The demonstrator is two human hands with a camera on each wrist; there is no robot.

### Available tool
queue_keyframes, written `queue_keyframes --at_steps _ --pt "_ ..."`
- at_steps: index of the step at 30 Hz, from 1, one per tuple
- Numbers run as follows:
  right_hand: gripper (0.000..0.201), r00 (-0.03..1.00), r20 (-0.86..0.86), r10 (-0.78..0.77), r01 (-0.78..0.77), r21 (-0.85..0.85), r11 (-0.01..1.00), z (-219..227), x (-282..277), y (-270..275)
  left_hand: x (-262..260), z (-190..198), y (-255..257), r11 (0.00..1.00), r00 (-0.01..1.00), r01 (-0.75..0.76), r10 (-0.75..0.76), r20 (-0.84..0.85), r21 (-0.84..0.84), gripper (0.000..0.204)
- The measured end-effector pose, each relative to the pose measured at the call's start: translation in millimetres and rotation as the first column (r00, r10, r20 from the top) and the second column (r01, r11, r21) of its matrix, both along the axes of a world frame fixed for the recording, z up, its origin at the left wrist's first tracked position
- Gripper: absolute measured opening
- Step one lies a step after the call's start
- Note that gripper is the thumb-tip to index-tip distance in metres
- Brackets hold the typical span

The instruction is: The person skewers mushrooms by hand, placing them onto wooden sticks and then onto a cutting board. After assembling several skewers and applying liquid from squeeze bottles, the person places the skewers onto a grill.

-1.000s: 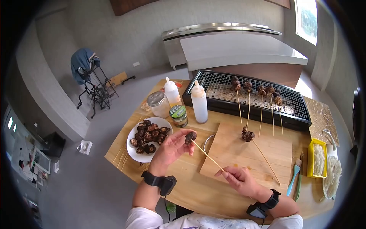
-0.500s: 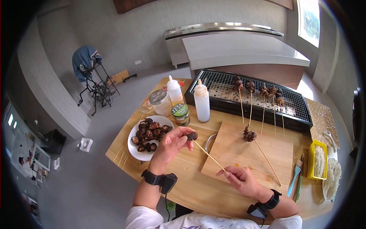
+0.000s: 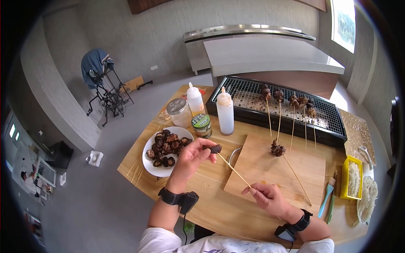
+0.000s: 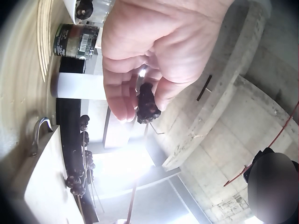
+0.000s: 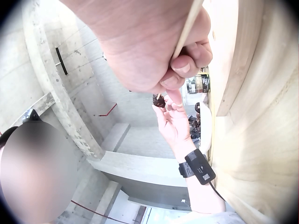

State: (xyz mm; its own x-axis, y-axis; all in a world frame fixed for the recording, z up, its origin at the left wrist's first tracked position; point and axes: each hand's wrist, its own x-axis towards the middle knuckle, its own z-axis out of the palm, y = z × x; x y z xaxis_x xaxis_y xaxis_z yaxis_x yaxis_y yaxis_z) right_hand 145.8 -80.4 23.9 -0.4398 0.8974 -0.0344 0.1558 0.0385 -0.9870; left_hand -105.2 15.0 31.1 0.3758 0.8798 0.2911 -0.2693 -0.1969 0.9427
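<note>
In the head view my left hand (image 3: 192,159) pinches a dark brown shiitake mushroom (image 3: 214,149) between thumb and fingers, right of the white plate. A bamboo skewer (image 3: 234,170) runs from the mushroom down to my right hand (image 3: 270,198), which grips its lower part over the cutting board (image 3: 253,168). The left wrist view shows the mushroom (image 4: 147,106) at the fingertips, its wrinkled end facing the skewer. On the board lies a loaded mushroom skewer (image 3: 277,149), its stick slanting toward the near edge. More mushrooms (image 3: 167,145) are heaped on the plate (image 3: 152,169).
Behind the board a black grill (image 3: 249,110) bears several mushroom skewers, sticks jutting over its near side. Two squeeze bottles (image 3: 225,114) and two jars (image 3: 201,125) stand left of it. A blue brush (image 3: 325,198) and yellow basket (image 3: 348,192) are at the right; loose skewers (image 3: 137,170) lie left.
The mushroom in my left hand has turned slightly and now lies more sideways. My right hand keeps its grip on the skewer. The head view has shifted a little.
</note>
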Motion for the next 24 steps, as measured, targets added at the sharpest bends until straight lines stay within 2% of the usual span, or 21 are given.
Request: queue_keyframes --at_steps 2,9,13,17,21,24 --pt "0.021 0.998 0.06 -0.003 0.003 -0.007 1.0 1 2 1 -1 1 -1 1.0 1.0 -0.012 0.012 -0.019 0.007 0.026" --pt "0.02 0.997 0.065 -0.027 0.027 -0.003 1.0 2 0 1 4 4 -6 0.996 0.992 -0.078 0.082 -0.095 0.04 0.03" --pt "0.018 0.993 0.109 -0.047 0.041 0.056 0.998 3 0 -1 4 6 -6 0.999 0.995 -0.046 0.045 -0.091 -0.016 0.031" --pt "0.016 0.983 0.169 -0.077 0.048 0.17 0.984 2 -1 -1 3 3 -3 0.998 0.999 0.005 -0.007 -0.034 -0.058 0.029" --pt "0.015 0.981 0.168 -0.098 0.063 0.202 0.977 4 -3 -2 5 -4 1 0.995 0.995 0.084 -0.081 0.057 -0.048 0.025" --pt "0.015 0.976 0.159 -0.147 0.1 0.273 0.957 0 -4 -3 6 -5 1 0.996 0.995 0.075 -0.071 0.067 -0.056 0.024"
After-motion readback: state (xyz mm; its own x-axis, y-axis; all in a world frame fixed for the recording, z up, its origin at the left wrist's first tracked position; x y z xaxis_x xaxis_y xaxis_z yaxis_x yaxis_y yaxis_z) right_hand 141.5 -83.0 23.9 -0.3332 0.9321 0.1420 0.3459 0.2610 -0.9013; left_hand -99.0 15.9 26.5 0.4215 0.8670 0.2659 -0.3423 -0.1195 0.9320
